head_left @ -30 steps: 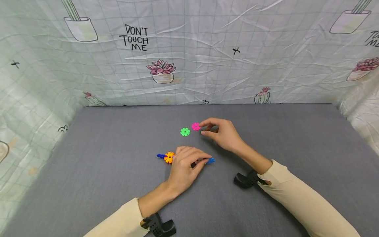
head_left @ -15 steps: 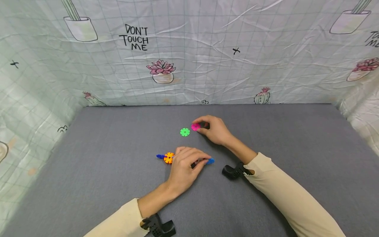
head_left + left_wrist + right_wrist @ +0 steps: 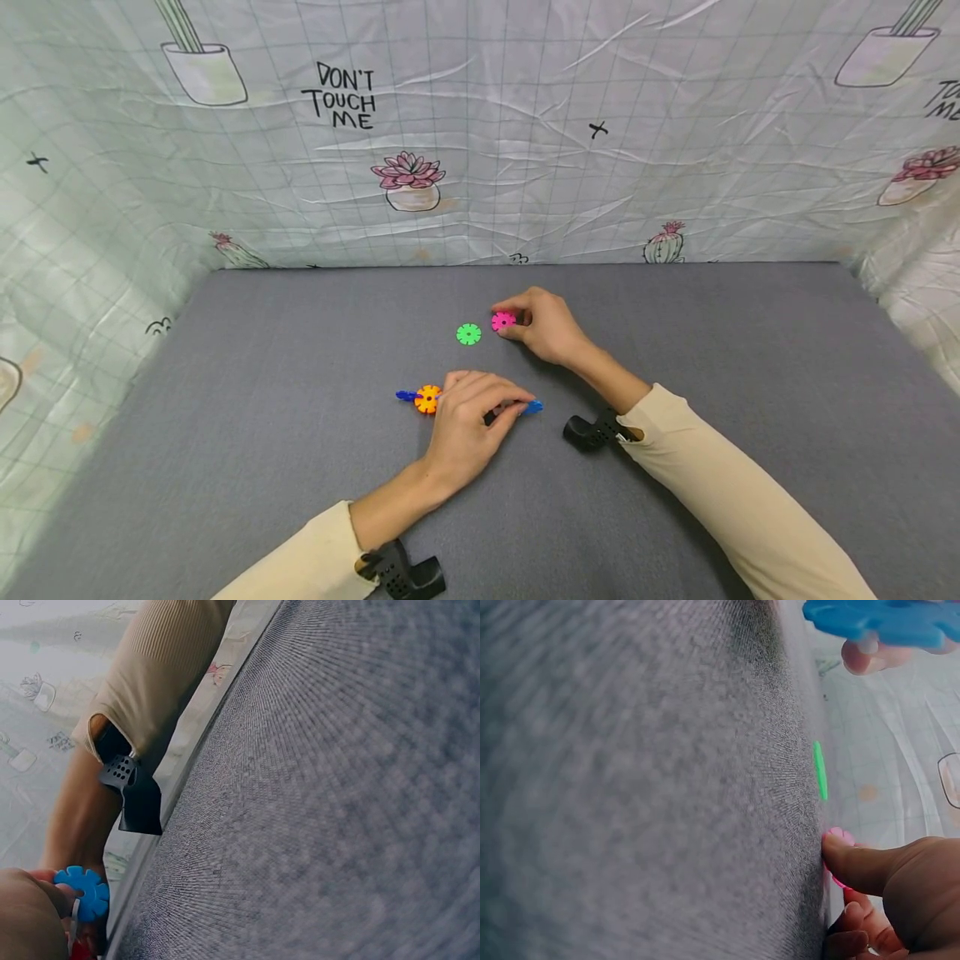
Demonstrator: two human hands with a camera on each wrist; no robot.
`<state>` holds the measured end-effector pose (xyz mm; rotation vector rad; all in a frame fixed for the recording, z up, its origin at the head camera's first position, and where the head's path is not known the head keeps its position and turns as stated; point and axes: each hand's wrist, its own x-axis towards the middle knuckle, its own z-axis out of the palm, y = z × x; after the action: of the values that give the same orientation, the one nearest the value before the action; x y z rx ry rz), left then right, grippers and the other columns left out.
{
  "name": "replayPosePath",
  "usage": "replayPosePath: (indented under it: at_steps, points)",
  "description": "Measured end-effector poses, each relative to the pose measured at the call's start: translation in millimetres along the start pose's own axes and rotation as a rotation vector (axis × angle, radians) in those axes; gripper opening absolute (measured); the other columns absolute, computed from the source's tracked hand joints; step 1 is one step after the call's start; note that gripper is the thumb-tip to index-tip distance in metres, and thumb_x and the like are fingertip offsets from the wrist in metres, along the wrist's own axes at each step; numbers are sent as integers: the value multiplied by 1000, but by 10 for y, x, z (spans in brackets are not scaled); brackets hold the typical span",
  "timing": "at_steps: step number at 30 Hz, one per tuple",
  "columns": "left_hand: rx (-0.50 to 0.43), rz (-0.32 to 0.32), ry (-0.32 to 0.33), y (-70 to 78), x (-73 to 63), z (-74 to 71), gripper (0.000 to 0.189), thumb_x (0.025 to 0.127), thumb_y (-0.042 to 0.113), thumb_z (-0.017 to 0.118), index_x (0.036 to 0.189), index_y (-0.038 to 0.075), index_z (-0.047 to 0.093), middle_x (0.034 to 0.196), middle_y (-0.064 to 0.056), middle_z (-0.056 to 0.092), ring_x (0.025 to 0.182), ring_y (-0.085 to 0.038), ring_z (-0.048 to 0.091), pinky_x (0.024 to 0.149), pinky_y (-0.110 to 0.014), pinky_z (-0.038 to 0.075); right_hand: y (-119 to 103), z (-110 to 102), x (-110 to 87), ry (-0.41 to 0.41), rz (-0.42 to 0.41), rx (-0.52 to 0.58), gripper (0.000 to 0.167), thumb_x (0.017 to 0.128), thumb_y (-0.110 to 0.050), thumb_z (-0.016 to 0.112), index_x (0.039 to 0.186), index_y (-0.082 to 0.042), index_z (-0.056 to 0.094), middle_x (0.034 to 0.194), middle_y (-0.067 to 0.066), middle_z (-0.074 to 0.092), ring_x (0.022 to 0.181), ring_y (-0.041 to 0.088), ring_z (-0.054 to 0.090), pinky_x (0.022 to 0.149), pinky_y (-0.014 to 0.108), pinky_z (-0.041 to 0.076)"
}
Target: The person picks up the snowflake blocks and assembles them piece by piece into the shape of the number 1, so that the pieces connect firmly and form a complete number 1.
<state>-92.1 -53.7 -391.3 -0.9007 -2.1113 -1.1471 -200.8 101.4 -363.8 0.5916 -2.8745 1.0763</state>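
My left hand [image 3: 467, 425] holds a joined row of notched plastic snowflake discs, its middle hidden under the hand. From its left end show a dark blue disc [image 3: 406, 396] and an orange disc [image 3: 427, 400]. Thumb and forefinger pinch near the light blue disc [image 3: 533, 407] at the right end; in the left wrist view a white disc [image 3: 74, 916] seen edge-on and some red [image 3: 79, 949] adjoin it. Farther back, my right hand [image 3: 546, 329] pinches a pink snowflake disc [image 3: 503, 321] between thumb and fingers. A green disc [image 3: 468, 334] lies flat just left of it.
A grey cloth-covered table [image 3: 262, 467] lies beneath everything. Behind it hangs a printed white curtain [image 3: 510, 125], which also runs along both sides. Each wrist wears a black camera mount, such as the right one [image 3: 588, 432].
My right hand has moved left to the pink disc and taken hold of it. The pink disc has shifted slightly right, away from the green one. My left hand stays in place.
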Motion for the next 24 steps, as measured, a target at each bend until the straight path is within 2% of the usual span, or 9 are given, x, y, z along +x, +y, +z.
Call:
replayPosePath:
  at_steps: [9, 14, 19, 24]
  points:
    - [-7, -4, 0, 2, 10, -7, 13, 78, 7, 79, 85, 16, 75, 83, 9, 68, 70, -7, 56, 74, -32, 36, 31, -21, -38, 40, -63, 57, 26, 83, -16, 76, 109, -12, 74, 77, -1, 65, 65, 11, 55, 59, 27, 44]
    - [-11, -6, 2, 5, 10, -12, 13, 77, 7, 79, 85, 16, 75, 83, 9, 68, 70, -7, 55, 74, -32, 36, -2, -103, -115, 55, -85, 83, 26, 82, -19, 77, 107, -14, 75, 74, -2, 65, 64, 11, 56, 58, 28, 44]
    - [-10, -12, 0, 6, 11, -12, 12, 78, 7, 79, 85, 16, 75, 83, 9, 68, 70, -6, 55, 73, -32, 36, -23, -230, -244, 33, -65, 155, 28, 83, -22, 76, 110, -14, 73, 65, -2, 62, 52, 15, 53, 47, 27, 40]
    - [-9, -14, 1, 9, 16, -15, 12, 78, 7, 79, 85, 16, 74, 83, 9, 68, 69, -7, 55, 72, -31, 36, -30, -334, -401, -11, -11, 235, 30, 84, -24, 75, 113, -14, 72, 66, 4, 64, 55, 23, 57, 47, 28, 42]
